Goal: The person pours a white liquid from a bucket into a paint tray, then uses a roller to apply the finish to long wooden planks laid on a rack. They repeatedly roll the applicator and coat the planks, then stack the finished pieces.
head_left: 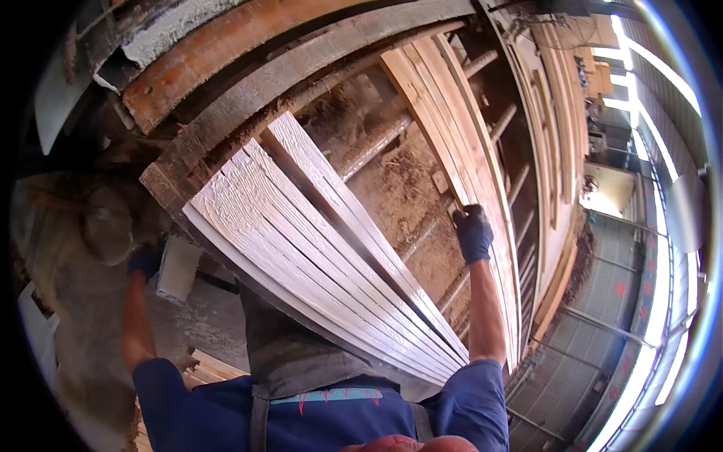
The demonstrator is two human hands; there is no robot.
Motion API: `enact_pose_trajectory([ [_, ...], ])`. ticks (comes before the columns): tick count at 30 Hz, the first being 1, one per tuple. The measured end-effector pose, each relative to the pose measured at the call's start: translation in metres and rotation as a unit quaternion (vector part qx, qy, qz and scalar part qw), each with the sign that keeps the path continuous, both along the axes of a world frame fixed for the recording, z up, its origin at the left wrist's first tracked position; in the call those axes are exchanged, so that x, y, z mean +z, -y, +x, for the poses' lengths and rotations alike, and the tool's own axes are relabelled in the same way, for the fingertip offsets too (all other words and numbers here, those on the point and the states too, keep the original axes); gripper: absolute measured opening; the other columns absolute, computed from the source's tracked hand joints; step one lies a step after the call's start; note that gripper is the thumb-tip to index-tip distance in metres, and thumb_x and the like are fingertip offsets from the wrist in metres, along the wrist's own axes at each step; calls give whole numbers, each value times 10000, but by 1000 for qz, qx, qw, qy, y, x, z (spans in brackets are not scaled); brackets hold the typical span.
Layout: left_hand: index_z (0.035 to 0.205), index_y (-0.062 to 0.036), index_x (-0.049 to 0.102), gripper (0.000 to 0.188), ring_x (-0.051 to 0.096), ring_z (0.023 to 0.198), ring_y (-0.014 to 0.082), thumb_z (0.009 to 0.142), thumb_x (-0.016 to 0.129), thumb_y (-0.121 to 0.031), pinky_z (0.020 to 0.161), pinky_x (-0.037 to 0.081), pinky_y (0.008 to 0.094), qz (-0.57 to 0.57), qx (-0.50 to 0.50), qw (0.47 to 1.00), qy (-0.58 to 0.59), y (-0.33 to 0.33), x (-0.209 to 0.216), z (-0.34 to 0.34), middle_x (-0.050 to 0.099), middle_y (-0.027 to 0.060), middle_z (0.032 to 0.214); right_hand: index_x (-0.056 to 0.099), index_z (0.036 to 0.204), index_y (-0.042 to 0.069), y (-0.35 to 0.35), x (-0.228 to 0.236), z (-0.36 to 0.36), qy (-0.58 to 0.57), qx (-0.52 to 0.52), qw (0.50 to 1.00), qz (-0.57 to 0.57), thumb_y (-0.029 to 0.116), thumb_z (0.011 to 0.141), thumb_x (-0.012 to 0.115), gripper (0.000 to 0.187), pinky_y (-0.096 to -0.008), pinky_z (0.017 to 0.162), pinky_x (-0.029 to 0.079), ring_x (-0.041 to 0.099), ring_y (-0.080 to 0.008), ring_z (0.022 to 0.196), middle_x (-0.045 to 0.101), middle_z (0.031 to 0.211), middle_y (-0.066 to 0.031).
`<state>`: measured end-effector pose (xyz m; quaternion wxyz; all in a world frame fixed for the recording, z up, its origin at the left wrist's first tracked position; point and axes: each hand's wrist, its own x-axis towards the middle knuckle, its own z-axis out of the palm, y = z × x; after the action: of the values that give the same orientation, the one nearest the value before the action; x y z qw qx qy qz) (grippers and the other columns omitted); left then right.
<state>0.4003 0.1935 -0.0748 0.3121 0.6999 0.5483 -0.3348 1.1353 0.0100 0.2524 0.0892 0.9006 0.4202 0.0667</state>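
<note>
Wooden strips with a wet white coating [301,218] lie side by side across the rack in front of me, one of them set apart from the rest by a gap. My right hand [474,235], in a dark glove, is closed on the near edge of the bare wooden boards [444,113] farther right. Low at the far left is my left hand [144,261], also gloved and dim. Right beside it is a whitish block-shaped thing [179,269]. The left fingers are too dark to show whether they grip it.
Metal rollers [376,143] cross the rack, with brown debris [410,177] beneath. A rusty orange beam [188,68] and a metal rail [301,49] run along the far side. More planks [553,135] are stacked at right; cut wood [215,368] lies at lower left.
</note>
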Motion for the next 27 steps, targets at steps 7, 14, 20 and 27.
enact_pose_trajectory([
  [7,1123,-43,618,246,544,761,113,959,530,-204,700,471,317,186,322,872,317,-36,102,-79,634,31,841,590,906,157,14,-46,103,-39,-16,998,52,383,854,661,243,-472,643,474,651,-343,781,672,809,-123],
  [14,1411,-1,387,424,488,1273,189,1005,440,-114,1096,379,301,-142,175,712,665,-133,372,224,453,116,1428,620,1058,72,-30,3,125,-115,11,986,118,327,852,664,331,-441,700,509,669,-353,819,698,872,-163],
  [20,1405,-36,435,434,430,1290,179,991,404,-162,1121,307,322,-188,46,863,468,-155,281,334,486,85,1390,666,1073,84,126,100,56,-274,-110,945,138,292,904,613,272,-356,708,531,681,-282,788,694,878,-134],
  [27,1536,-150,159,628,219,1418,233,1015,328,-458,1158,171,384,-182,126,803,553,-337,205,329,194,70,1567,685,1039,99,265,112,19,-168,-135,942,259,186,870,668,190,-328,679,558,697,-243,745,701,879,-126],
])
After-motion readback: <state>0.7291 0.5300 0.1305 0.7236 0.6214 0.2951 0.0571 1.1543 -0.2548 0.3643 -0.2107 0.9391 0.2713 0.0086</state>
